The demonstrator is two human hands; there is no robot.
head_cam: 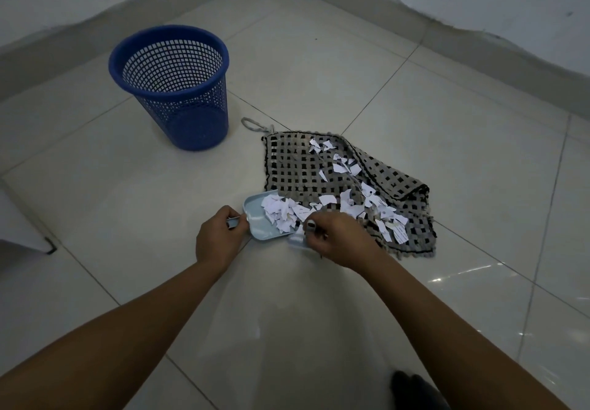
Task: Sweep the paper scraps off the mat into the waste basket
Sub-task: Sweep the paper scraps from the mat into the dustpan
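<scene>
A grey and black woven mat (297, 170) lies on the tiled floor, its right side folded over. White paper scraps (389, 221) are strewn across it, and a heap of scraps lies in a pale blue dustpan (258, 226) at the mat's left edge. My left hand (218, 237) grips the dustpan's handle. My right hand (335, 234) is closed on a small pale brush (297, 239), mostly hidden, at the pan's mouth. A blue mesh waste basket (178, 90) stands upright to the far left of the mat.
A cord loop (252, 124) sticks out from the mat's far corner toward the basket. Walls with a grey skirting meet in a corner beyond. A white object with a dark foot (48, 247) sits at the left edge. Something dark (412, 384) shows at the bottom.
</scene>
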